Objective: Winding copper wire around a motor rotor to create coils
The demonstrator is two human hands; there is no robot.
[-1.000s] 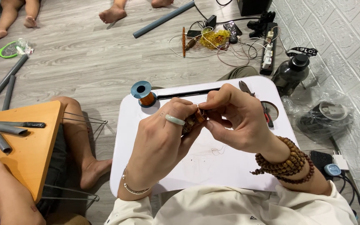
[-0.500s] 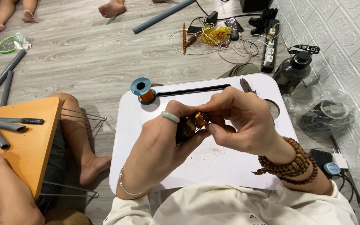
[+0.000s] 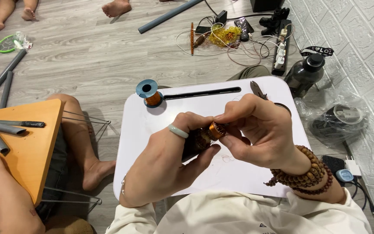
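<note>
Over a white lap table (image 3: 247, 171), both my hands close around a small copper-wound coil (image 3: 216, 129) on a dark body. My left hand (image 3: 169, 167), wearing a pale green ring, grips the dark body from below. My right hand (image 3: 256, 130), with brown bead bracelets at the wrist, pinches the copper end with thumb and fingers. A fine wire can barely be made out near the coil. A blue spool of copper wire (image 3: 149, 92) stands upright at the table's far left corner, apart from both hands.
A dark slot (image 3: 202, 93) runs along the table's far edge; pliers (image 3: 257, 90) lie near it. Another person sits at left by an orange table (image 3: 27, 147) with grey tube pieces and a knife. Cables, a power strip (image 3: 281, 45), a dark bottle (image 3: 307, 74) and grey pipes lie on the floor.
My hands have stayed over the table, shifting slightly; my right fingers have moved along the coil's copper end. The spool has not moved.
</note>
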